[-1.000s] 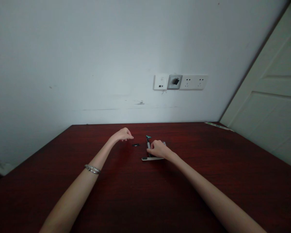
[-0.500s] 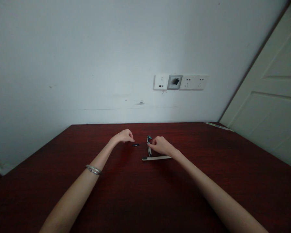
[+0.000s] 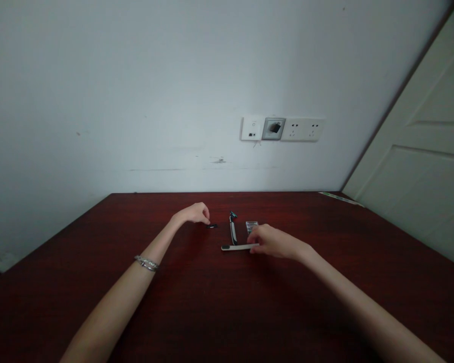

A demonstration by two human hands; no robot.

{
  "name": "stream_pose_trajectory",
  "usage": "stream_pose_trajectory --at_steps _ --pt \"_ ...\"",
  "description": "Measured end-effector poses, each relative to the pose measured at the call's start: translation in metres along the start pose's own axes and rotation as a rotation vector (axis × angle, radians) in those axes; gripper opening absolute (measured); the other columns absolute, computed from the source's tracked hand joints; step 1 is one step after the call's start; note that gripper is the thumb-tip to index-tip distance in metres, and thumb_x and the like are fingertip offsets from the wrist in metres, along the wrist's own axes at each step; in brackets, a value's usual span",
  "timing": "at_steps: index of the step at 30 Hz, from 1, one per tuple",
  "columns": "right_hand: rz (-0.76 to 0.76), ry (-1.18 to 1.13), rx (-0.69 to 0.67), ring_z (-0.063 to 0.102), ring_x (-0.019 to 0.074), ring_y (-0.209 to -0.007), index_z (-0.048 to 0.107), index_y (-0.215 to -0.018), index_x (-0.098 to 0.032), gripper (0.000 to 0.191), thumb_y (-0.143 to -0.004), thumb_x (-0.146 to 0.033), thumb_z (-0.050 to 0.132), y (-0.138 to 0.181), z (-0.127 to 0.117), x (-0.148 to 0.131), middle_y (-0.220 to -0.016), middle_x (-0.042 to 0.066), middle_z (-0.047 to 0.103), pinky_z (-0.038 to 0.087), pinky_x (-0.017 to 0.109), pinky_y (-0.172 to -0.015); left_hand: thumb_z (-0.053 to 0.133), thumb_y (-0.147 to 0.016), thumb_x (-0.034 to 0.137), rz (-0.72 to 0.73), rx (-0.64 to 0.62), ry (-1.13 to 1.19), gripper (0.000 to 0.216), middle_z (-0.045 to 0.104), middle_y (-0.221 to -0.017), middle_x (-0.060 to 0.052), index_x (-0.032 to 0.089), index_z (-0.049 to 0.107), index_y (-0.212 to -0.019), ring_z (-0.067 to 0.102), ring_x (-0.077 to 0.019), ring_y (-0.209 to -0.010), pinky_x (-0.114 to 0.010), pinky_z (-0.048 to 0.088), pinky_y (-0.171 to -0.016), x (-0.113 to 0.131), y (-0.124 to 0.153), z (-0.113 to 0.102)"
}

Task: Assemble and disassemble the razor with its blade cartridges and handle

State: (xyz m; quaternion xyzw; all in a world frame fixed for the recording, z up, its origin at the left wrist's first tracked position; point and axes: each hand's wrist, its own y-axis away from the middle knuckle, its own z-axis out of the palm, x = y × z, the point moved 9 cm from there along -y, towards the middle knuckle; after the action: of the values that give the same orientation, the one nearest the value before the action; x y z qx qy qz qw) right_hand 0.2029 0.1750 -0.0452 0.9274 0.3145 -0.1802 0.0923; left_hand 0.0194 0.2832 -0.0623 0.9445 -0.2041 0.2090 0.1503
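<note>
My left hand (image 3: pixel 197 214) has its fingertips pinched together at the left end of a small black piece (image 3: pixel 212 226) lying on the table. My right hand (image 3: pixel 269 240) reaches over the right end of a pale strip with a dark tip (image 3: pixel 237 247), which looks like a toothbrush. Its thumb and fingers are apart, with the strip's end between or under them. Just behind these fingers is a small clear case (image 3: pixel 251 224), partly covered by the hand. Between my hands lies a razor (image 3: pixel 233 230), its head pointing away and its handle end close to the strip.
The dark red wooden table (image 3: pixel 196 307) meets a white wall (image 3: pixel 174 91) at the back. Sockets and a switch plate (image 3: pixel 301 129) are on that wall. A thin printed strip (image 3: pixel 341 198) lies at the back right, beside a pale panelled door (image 3: pixel 419 171).
My right hand has left the razor and moved right and nearer, to the pale strip's right end. The razor and clear case now show. My left hand has stayed almost still.
</note>
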Motion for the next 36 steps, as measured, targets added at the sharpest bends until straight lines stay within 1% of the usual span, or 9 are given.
stream_pose_trajectory --at_steps 4,9,14,18,23,30,36 --pt "0.032 0.050 0.016 0.059 0.0183 -0.077 0.069 -0.089 -0.020 0.020 -0.073 -0.029 0.063 -0.001 0.007 0.010 -0.087 0.006 0.065 0.041 0.025 -0.065 0.067 -0.057 0.025 0.036 -0.038 -0.006 0.020 0.066 -0.069 -0.003 0.013 0.067 -0.073 0.055 -0.0125 -0.061 -0.020 0.039 -0.056 0.005 0.000 0.007" --pt "-0.003 0.051 0.019 0.059 0.0186 -0.081 0.069 -0.089 -0.019 0.017 -0.076 -0.024 0.060 -0.006 0.010 0.011 -0.089 0.006 0.066 0.041 0.026 -0.071 0.068 -0.056 0.023 0.037 -0.041 -0.030 0.021 0.066 -0.073 -0.004 0.013 0.067 -0.075 0.057 -0.0135 -0.064 -0.020 0.039 -0.056 0.007 0.000 0.010" --pt "0.008 0.050 0.009 0.059 0.0176 -0.075 0.069 -0.087 -0.019 0.016 -0.077 -0.024 0.058 -0.006 0.013 0.013 -0.083 0.006 0.066 0.040 0.025 -0.065 0.068 -0.056 0.023 0.034 -0.052 -0.045 0.021 0.066 -0.071 -0.004 0.013 0.067 -0.074 0.057 -0.0140 -0.062 -0.021 0.038 -0.055 0.004 -0.001 0.012" --pt "0.014 0.050 0.019 0.058 0.0175 -0.076 0.069 -0.085 -0.019 0.015 -0.076 -0.023 0.057 -0.005 0.011 0.012 -0.083 0.006 0.066 0.040 0.025 -0.065 0.068 -0.055 0.022 0.033 -0.058 -0.053 0.021 0.066 -0.070 -0.004 0.013 0.067 -0.075 0.057 -0.0140 -0.061 -0.021 0.038 -0.053 0.002 -0.002 0.013" --pt "0.003 0.023 0.012 0.058 0.0164 -0.072 0.070 -0.084 -0.019 0.015 -0.074 -0.026 0.060 -0.005 0.010 0.011 -0.080 0.004 0.065 0.039 0.024 -0.062 0.067 -0.055 0.022 0.018 -0.046 -0.057 0.018 0.067 -0.068 -0.004 0.013 0.068 -0.071 0.057 -0.0139 -0.060 -0.021 0.038 -0.054 0.001 -0.002 0.013" --pt "0.000 -0.038 0.061 0.056 0.0138 -0.066 0.070 -0.080 -0.017 0.015 -0.074 -0.025 0.060 -0.003 -0.005 0.011 -0.076 0.004 0.064 0.039 0.022 -0.059 0.064 -0.056 0.021 0.041 -0.031 -0.069 0.013 0.067 -0.064 -0.003 0.014 0.070 -0.065 0.057 -0.0135 -0.059 -0.021 0.038 -0.053 0.004 -0.001 0.012" --pt "-0.021 -0.072 0.157 0.056 0.0139 -0.067 0.070 -0.079 -0.015 0.017 -0.078 -0.025 0.056 0.003 -0.028 0.009 -0.077 0.004 0.065 0.039 0.024 -0.062 0.057 -0.058 0.014 0.103 -0.013 -0.094 0.016 0.068 -0.065 -0.004 0.014 0.071 -0.066 0.057 -0.0127 -0.057 -0.020 0.038 -0.053 0.012 0.000 0.009"
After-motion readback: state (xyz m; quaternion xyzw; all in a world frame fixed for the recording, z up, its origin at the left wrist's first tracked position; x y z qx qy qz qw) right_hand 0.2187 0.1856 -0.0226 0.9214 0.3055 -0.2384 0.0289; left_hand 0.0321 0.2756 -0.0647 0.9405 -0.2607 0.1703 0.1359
